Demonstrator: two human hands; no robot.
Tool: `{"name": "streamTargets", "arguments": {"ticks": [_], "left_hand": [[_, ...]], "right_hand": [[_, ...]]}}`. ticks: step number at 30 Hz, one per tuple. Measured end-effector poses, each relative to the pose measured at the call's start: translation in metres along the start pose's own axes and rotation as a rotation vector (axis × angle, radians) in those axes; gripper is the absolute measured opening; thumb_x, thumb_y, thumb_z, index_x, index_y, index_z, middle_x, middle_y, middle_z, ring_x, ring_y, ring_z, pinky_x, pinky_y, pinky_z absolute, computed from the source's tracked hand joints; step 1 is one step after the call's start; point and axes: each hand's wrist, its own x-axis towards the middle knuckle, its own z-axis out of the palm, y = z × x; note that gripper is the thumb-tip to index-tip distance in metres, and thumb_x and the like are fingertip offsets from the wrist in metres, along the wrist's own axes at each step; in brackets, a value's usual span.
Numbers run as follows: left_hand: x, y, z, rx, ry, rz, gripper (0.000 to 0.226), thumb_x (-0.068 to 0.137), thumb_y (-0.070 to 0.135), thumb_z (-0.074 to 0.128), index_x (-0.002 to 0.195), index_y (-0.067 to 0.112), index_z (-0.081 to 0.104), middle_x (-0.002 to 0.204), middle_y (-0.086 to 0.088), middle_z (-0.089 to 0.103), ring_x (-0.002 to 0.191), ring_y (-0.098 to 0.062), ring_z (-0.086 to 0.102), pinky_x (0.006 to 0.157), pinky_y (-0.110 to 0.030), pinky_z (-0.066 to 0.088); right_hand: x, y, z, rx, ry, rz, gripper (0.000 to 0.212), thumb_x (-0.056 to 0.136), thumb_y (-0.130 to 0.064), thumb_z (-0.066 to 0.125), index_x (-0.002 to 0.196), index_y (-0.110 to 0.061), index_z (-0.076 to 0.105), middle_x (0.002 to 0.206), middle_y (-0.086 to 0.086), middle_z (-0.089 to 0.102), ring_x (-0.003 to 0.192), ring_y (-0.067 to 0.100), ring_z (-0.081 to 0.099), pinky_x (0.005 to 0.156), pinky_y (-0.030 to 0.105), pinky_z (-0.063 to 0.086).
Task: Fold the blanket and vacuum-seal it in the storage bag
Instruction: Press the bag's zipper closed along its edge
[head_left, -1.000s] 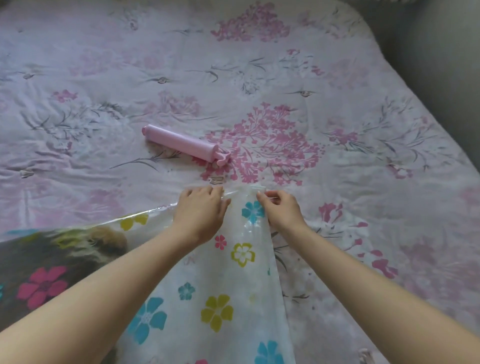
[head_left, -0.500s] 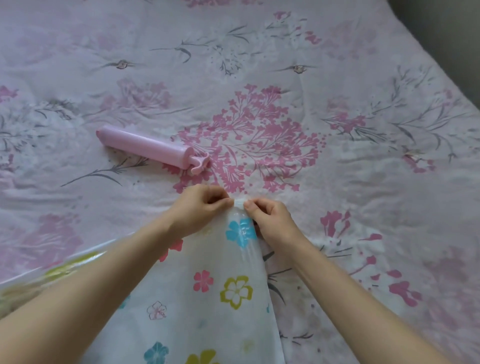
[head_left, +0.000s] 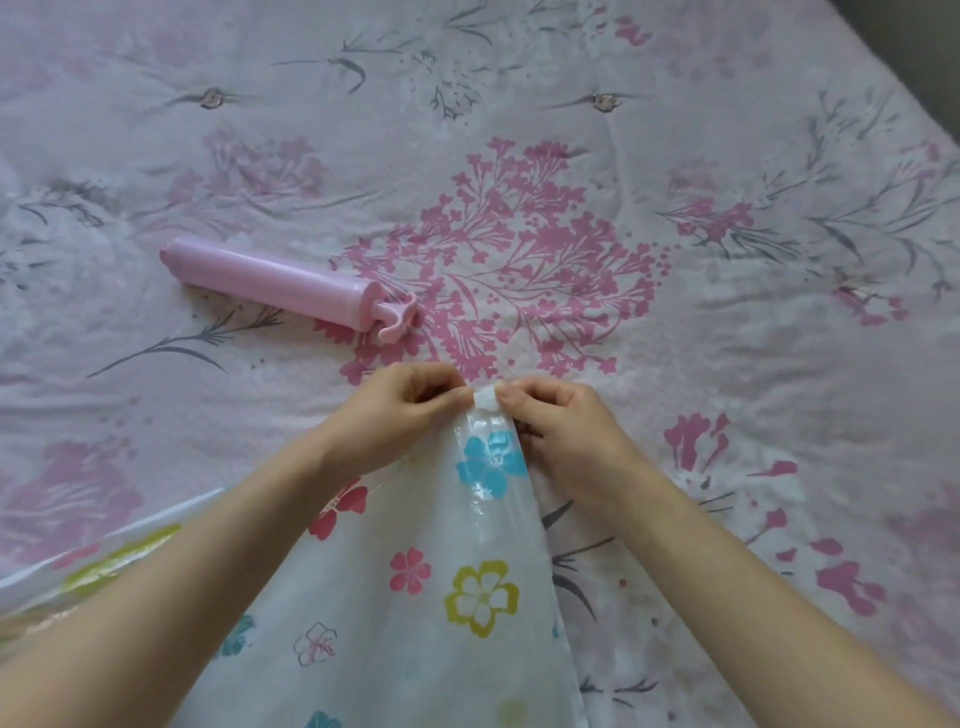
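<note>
Pump (head_left: 291, 283) sits off to the left on the bed (head_left: 727, 156), untouched. Left hand (head_left: 402, 410) and right hand (head_left: 558, 431) both pinch the bag (head_left: 441, 597) corner at a small white clip (head_left: 484, 400). If either grip slips, I'd guess the seal stays partly open and leaks. Can't see the blanket.

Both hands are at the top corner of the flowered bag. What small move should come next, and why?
Probably slide the small white clip along the storage bag edge to close the seal: the left hand and right hand pinch that corner, and the pink pump lies untouched.
</note>
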Motion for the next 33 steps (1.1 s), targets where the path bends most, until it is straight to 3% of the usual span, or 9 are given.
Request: {"name": "streamTargets", "arguments": {"ticks": [3,9,11,14,16,18,21,28,33], "left_hand": [[0.0,0.001,0.002,-0.069,-0.004,-0.017,0.028,0.096,0.026,0.056,0.087,0.0,0.062,0.073,-0.009,0.054,0.067,-0.017,0.048,0.062,-0.031,0.04],[0.0,-0.002,0.004,-0.033,0.018,0.026,0.028,0.096,0.022,0.057,0.084,-0.003,0.06,0.07,-0.01,0.051,0.062,-0.015,0.046,0.057,-0.026,0.038],[-0.001,-0.004,0.007,-0.015,0.071,0.055,0.027,0.095,0.022,0.057,0.082,-0.001,0.06,0.065,-0.005,0.049,0.058,-0.01,0.044,0.052,-0.019,0.036],[-0.001,-0.008,0.012,-0.006,0.132,0.071,0.025,0.095,0.02,0.057,0.078,0.003,0.061,0.059,0.005,0.045,0.053,-0.004,0.04,0.048,-0.014,0.033],[-0.001,-0.01,0.015,-0.026,0.164,0.091,0.025,0.096,0.019,0.056,0.077,0.003,0.06,0.059,0.005,0.046,0.054,-0.004,0.04,0.049,-0.015,0.033],[-0.001,-0.014,0.017,-0.048,0.188,0.099,0.025,0.096,0.018,0.056,0.078,0.001,0.06,0.062,0.002,0.047,0.056,-0.005,0.041,0.051,-0.016,0.033],[-0.001,-0.018,0.018,-0.052,0.192,0.094,0.025,0.096,0.019,0.056,0.078,0.002,0.061,0.062,0.002,0.047,0.056,-0.005,0.042,0.051,-0.016,0.034],[0.011,-0.004,0.005,-0.032,0.01,0.035,0.015,0.093,0.021,0.061,0.089,0.01,0.069,0.073,0.002,0.063,0.066,-0.003,0.055,0.06,-0.013,0.044],[0.023,0.011,-0.005,0.032,-0.085,-0.007,0.01,0.089,0.018,0.065,0.087,0.015,0.074,0.082,0.002,0.073,0.074,-0.001,0.064,0.07,-0.012,0.05]], "right_hand": [[-0.005,0.007,0.01,-0.043,0.104,-0.031,0.022,0.094,-0.025,0.058,0.094,-0.006,0.069,0.091,0.014,0.072,0.082,0.024,0.068,0.079,0.038,0.057],[-0.003,0.002,0.008,-0.169,0.059,-0.071,0.021,0.094,-0.02,0.057,0.095,-0.002,0.069,0.088,0.014,0.071,0.081,0.025,0.067,0.081,0.043,0.056],[-0.007,0.007,0.013,-0.239,0.082,-0.076,0.021,0.094,-0.024,0.058,0.092,-0.005,0.068,0.086,0.011,0.07,0.079,0.026,0.067,0.077,0.039,0.056],[-0.014,0.019,0.028,-0.256,0.224,-0.073,0.028,0.092,-0.032,0.059,0.082,-0.006,0.065,0.063,-0.003,0.06,0.06,0.013,0.053,0.062,0.028,0.048],[-0.012,0.024,0.032,-0.174,0.28,-0.052,0.035,0.091,-0.035,0.061,0.084,-0.001,0.064,0.068,0.009,0.064,0.063,0.024,0.056,0.066,0.037,0.051],[-0.012,0.022,0.031,-0.114,0.25,-0.041,0.037,0.09,-0.037,0.061,0.089,-0.001,0.065,0.089,0.027,0.066,0.075,0.036,0.062,0.079,0.052,0.052],[-0.012,0.019,0.027,-0.159,0.196,-0.017,0.031,0.091,-0.033,0.06,0.091,-0.003,0.067,0.095,0.027,0.065,0.075,0.024,0.058,0.082,0.052,0.052],[-0.01,0.019,0.019,-0.135,0.147,-0.003,0.026,0.093,-0.028,0.058,0.093,-0.005,0.069,0.093,0.026,0.067,0.077,0.024,0.06,0.08,0.046,0.054],[-0.008,0.019,0.015,-0.128,0.111,0.0,0.03,0.091,-0.031,0.061,0.091,-0.001,0.067,0.073,0.013,0.056,0.069,0.022,0.05,0.067,0.035,0.044]]}}
